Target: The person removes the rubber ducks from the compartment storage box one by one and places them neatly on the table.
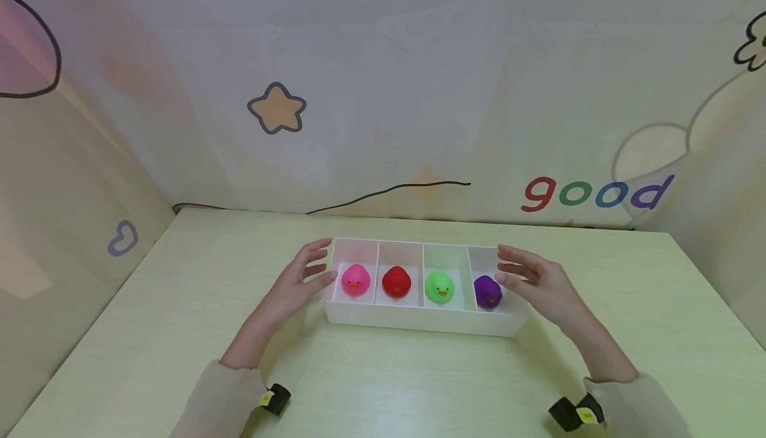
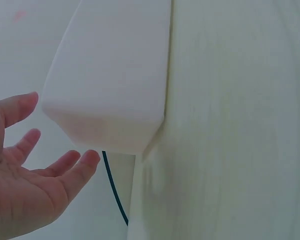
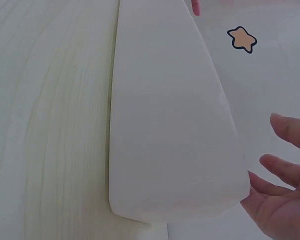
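Left hand (image 1: 296, 286), fingers apart, at the left end of a white tray (image 1: 419, 320), which lies near the far edge of the worktop (image 1: 389, 385), midway between its far corners; one to each compartment, a pink duck (image 1: 356, 280), red duck (image 1: 396, 282), green duck (image 1: 439, 287) and purple duck (image 1: 487, 292); right hand (image 1: 546, 286), fingers apart, at the tray's right end; contact unclear for both hands

The right hand (image 1: 540, 285) hides part of the white box (image 1: 419, 320). The left wrist view's edge crops the left hand (image 2: 30, 195).
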{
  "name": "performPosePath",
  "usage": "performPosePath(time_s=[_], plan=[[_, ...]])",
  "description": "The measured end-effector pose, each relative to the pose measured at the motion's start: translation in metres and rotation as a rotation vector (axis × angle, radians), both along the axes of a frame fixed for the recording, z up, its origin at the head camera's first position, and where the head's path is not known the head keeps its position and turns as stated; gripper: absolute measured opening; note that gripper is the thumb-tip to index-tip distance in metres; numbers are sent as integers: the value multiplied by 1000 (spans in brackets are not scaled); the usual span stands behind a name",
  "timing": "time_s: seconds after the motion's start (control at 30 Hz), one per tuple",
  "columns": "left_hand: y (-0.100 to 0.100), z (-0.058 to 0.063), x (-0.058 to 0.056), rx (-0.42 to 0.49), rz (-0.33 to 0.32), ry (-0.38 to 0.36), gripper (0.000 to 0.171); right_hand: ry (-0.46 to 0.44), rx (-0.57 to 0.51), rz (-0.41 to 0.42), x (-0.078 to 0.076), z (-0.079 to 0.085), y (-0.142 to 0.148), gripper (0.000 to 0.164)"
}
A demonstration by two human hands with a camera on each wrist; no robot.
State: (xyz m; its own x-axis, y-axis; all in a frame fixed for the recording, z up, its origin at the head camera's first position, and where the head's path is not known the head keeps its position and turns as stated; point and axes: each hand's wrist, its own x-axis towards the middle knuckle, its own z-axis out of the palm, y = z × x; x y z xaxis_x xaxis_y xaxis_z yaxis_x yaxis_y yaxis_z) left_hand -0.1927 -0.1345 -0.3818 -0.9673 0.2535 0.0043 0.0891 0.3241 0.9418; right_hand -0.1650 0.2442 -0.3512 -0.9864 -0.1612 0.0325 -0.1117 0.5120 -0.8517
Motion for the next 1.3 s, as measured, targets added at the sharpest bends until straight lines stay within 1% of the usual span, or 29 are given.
performPosePath(time_s=[0.07, 0.2, 0.33, 0.43, 0.57, 0.7, 0.8, 0.87, 1.0, 1.17, 1.3], plan=[[0, -1, -1, 5, -6, -31, 53, -16, 30, -1, -2, -1, -2, 58], [0, -3, -4, 24, -7, -93, 49, -13, 78, 8, -5, -1, -7, 50], [0, -5, -7, 34, -9, -120, 45, -12, 148, 19, -8, -1, -14, 46], [-1, -6, -8, 27, -17, -131, 44, -10, 237, 22, -10, -1, -20, 44], [-2, -7, -9, 0, -25, -147, 43, 22, 381, 36, -14, -1, -28, 41], [-3, -6, -9, -18, -39, -152, 43, 78, 520, 69, -16, -3, -33, 37], [-3, -5, -8, -17, -45, -150, 43, 116, 593, 94, -17, -5, -36, 32], [-3, -5, -8, -15, -49, -147, 44, 128, 628, 98, -19, -6, -38, 30], [-2, -5, -8, -8, -57, -143, 44, 120, 675, 87, -20, -8, -41, 25], [-1, -6, -8, -1, -53, -148, 43, 138, 701, 79, -20, -8, -43, 18], [0, -6, -9, 1, -54, -147, 42, 158, 721, 79, -21, -8, -43, 17]])
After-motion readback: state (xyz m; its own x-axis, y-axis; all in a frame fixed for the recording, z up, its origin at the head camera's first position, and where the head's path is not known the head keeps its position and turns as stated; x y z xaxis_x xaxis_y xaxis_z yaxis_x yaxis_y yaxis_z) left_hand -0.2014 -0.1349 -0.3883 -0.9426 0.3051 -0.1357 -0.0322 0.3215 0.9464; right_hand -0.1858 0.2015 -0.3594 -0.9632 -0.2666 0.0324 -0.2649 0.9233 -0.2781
